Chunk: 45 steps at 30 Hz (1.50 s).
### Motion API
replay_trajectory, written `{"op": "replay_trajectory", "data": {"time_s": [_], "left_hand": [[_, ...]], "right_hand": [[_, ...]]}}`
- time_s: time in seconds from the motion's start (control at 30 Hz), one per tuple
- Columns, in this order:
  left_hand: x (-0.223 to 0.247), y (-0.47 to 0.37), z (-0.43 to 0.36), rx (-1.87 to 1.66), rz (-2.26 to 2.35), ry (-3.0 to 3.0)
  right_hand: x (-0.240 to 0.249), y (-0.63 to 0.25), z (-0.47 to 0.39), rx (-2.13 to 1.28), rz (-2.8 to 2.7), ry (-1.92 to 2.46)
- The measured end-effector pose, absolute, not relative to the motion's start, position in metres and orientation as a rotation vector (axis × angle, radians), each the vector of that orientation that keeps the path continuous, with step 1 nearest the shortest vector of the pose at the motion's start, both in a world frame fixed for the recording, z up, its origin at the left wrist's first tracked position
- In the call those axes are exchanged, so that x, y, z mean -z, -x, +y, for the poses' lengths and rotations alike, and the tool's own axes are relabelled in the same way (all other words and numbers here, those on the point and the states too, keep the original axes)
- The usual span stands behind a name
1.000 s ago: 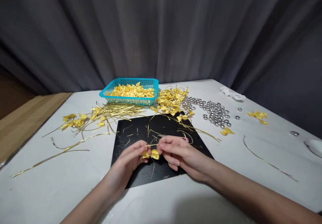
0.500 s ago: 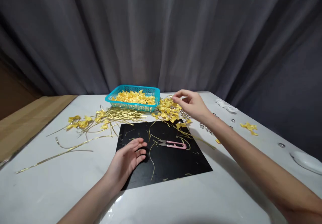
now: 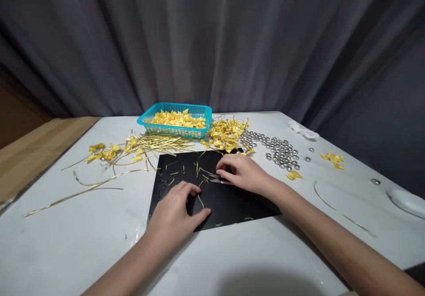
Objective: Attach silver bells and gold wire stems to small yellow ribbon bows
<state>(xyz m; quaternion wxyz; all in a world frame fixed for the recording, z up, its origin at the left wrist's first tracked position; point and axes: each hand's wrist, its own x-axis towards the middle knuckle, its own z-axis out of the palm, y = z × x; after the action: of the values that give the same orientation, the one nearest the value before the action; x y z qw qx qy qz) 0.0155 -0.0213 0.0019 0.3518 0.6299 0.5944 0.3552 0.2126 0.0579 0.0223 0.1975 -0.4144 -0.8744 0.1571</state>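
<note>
My left hand (image 3: 175, 209) rests low on the left part of the black mat (image 3: 239, 203), thumb and fingers apart. A thin gold cord (image 3: 201, 202) lies in the gap between them. My right hand (image 3: 244, 172) is over the mat, thumb and index fingertip brought together; whatever is between them is too small to make out. Just beneath it are the thread snips (image 3: 217, 179), blades pointing left, their pink handle mostly covered by the hand. Short gold cord scraps (image 3: 183, 169) are scattered on the mat.
Behind the mat stands a blue basket (image 3: 141, 121) of yellow ribbon flowers (image 3: 179, 118). Beside it lie a bundle of gold cords (image 3: 162, 142) and a pile of yellow flowers (image 3: 226, 132). Several silver beads (image 3: 282, 152) spread to the right, near a white dish (image 3: 407, 200).
My right hand has come down from above the flower pile to the snips on the mat. My left hand has turned palm down and shifted right onto the mat. The view has tilted slightly.
</note>
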Motion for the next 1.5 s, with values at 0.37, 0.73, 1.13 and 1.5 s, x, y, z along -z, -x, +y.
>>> {"op": "replay_trajectory", "data": {"time_s": [0.37,0.73,1.13,1.5], "left_hand": [[0.007,-0.01,-0.018,-0.94,1.511,-1.888],[-0.002,-0.013,-0.024,-0.628,1.447,-2.127],[-0.013,-0.025,-0.023,-0.808,1.167,-1.198],[-0.01,-0.012,-0.017,-0.912,1.002,-0.787]], "right_hand": [[-0.006,-0.2,0.04,-0.466,-2.432,1.061],[-0.007,-0.195,0.035,-0.498,-2.555,0.771],[-0.014,-0.196,0.031,-0.891,-2.475,0.725],[-0.022,-0.206,0.041,-1.177,-2.279,0.931]]}}
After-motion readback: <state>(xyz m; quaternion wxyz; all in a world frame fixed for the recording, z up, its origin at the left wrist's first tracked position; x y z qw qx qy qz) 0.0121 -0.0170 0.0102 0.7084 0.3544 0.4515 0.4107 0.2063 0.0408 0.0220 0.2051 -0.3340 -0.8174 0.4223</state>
